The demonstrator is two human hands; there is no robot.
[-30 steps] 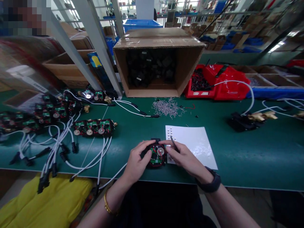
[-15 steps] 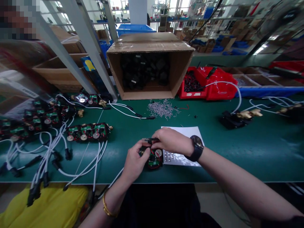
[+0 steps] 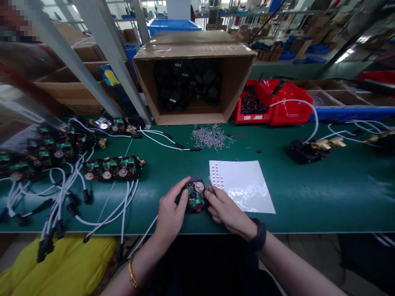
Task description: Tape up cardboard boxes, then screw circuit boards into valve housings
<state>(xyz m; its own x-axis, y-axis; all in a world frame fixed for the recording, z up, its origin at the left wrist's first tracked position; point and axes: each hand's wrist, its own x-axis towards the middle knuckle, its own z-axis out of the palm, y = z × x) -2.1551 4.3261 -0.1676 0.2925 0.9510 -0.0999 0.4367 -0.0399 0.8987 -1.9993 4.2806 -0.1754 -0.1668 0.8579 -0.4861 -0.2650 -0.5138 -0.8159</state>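
Note:
My left hand (image 3: 170, 211) grips a small black housing (image 3: 196, 196) by its left side, thumb and fingers around the edge. Inside it show a green circuit board, red wires and a round silver disc. Close against its right side, my right hand (image 3: 226, 209) pinches a thin dark pointed tool (image 3: 211, 185), tip upward; its exact kind is not clear. Just beyond lies a white sheet (image 3: 243, 185) with rows of small round silver pieces along its left part.
Behind the hands is a pile of small metal pins (image 3: 210, 136). An open cardboard box (image 3: 191, 119) of black parts stands farther back, beside a red bin (image 3: 251, 118). Wired black assemblies (image 3: 112, 168) lie at left, another brass-fitted unit (image 3: 311, 151) at right.
My right hand has drawn back from over the housing to its right side, palm turned, uncovering the board and more of the sheet. The housing is tilted differently in my left hand.

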